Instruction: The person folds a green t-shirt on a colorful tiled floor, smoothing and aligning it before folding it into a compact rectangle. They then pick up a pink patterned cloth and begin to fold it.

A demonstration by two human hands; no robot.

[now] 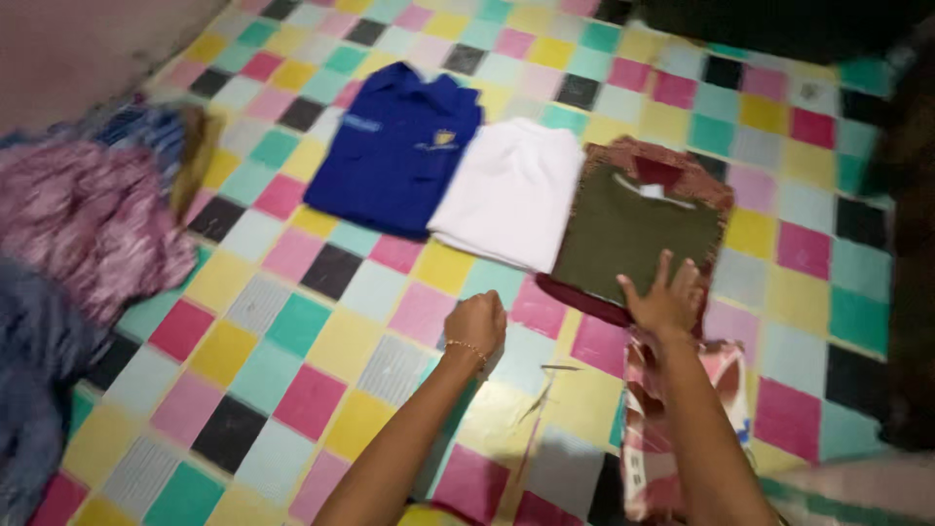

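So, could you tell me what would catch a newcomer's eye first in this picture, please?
Three folded garments lie in a row across the middle of the bright checkered sheet: a blue shirt, a white shirt and an olive top on a dark red cloth. The right hand rests flat on the olive top, the left hand is a loose fist. A heap of unfolded clothes sits at the left edge.

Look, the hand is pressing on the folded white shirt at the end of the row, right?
Not quite. In the head view the right hand presses on the folded olive-green shirt at the end of the row. The white shirt lies in the middle, untouched.
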